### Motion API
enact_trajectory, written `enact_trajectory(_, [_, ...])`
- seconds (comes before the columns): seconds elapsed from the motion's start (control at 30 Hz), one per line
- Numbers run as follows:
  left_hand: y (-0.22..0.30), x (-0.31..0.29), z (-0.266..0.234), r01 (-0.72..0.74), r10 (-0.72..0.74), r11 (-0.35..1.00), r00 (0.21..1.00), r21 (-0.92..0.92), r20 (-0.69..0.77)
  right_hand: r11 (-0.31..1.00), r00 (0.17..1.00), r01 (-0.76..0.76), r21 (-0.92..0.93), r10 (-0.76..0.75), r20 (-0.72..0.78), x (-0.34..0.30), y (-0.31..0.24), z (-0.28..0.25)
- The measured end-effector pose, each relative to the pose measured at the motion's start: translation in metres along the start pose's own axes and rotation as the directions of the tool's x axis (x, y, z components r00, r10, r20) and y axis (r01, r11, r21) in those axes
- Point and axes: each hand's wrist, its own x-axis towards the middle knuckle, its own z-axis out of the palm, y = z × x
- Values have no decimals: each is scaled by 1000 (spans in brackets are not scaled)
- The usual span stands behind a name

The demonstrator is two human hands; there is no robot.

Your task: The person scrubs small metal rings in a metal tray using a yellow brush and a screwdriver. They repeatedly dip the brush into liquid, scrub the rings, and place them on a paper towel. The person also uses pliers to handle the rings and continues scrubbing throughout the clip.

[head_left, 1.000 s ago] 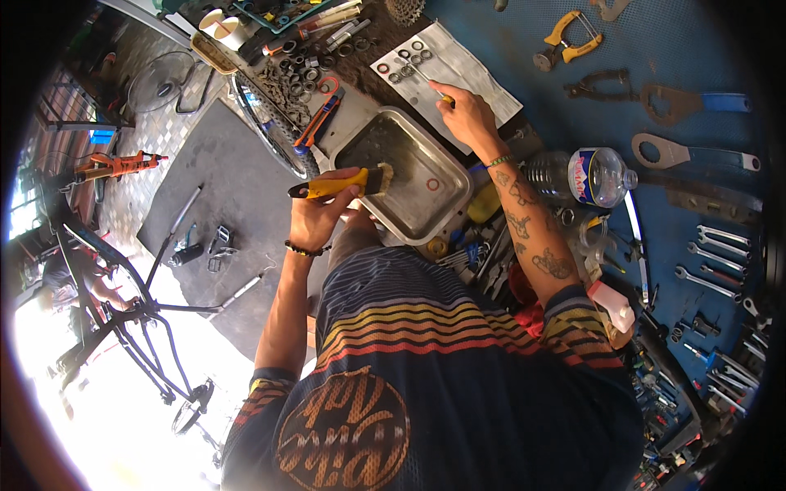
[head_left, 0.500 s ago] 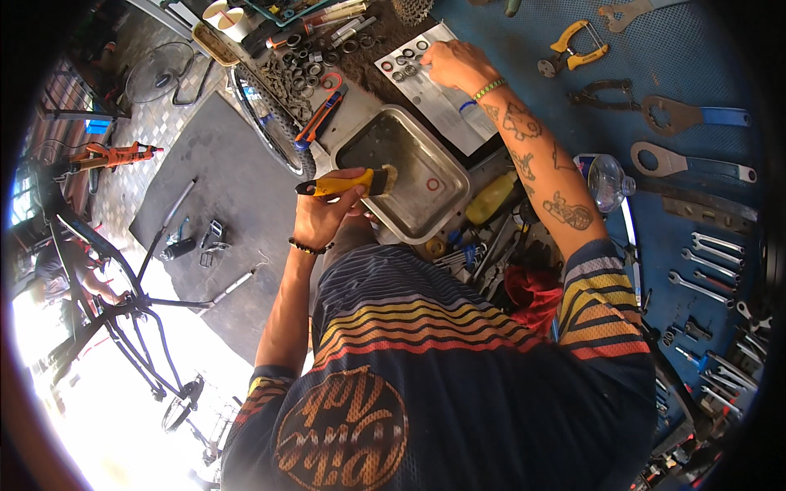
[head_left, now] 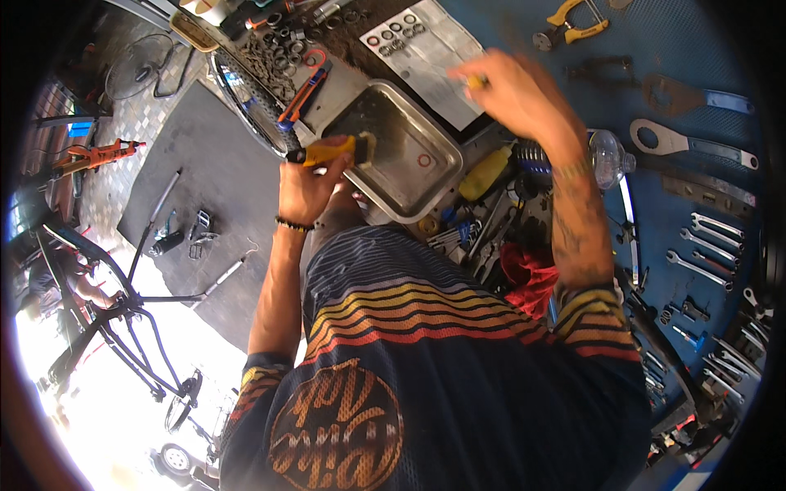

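My left hand [head_left: 307, 188] is closed around the yellow handle of a paintbrush [head_left: 332, 150], its bristles over the near left part of a metal tray [head_left: 393, 214]. A reddish ring [head_left: 423, 160] lies inside that tray. My right hand [head_left: 516, 94], blurred by motion, hovers above the right edge of a pale sheet [head_left: 446, 69]. A small yellow thing [head_left: 476, 82] shows at its fingers, too smeared to name. Several dark rings [head_left: 395, 27] lie in rows at the sheet's far end, apart from my right hand.
A blue-and-orange utility knife [head_left: 303, 96] lies left of the tray, near a bicycle wheel [head_left: 254, 110] and loose rings [head_left: 286, 57]. At right, a blue mat bears cutting pliers [head_left: 573, 23], a ring wrench [head_left: 692, 146] and several spanners [head_left: 708, 245]. A yellow bottle [head_left: 485, 173] stands beside the tray.
My right hand has drawn back from the rings toward the right and nearer to me. My left hand still holds the paintbrush by the tray. The whole view has shifted slightly.
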Motion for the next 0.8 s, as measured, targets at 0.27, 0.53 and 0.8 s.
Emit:
enact_trajectory(0.27, [-13, 51, 26, -203, 231, 861, 973, 467, -2, 924, 916, -369, 103, 343, 206, -157, -24, 59])
enact_trajectory(0.53, [-6, 55, 34, -168, 149, 899, 986, 404, 77, 923, 944, -327, 202, 330, 22, -168, -29, 109])
enact_trajectory(0.8, [6, 31, 53, -433, 275, 770, 888, 469, 370, 940, 958, -286, 184, 282, 50, -173, -43, 116])
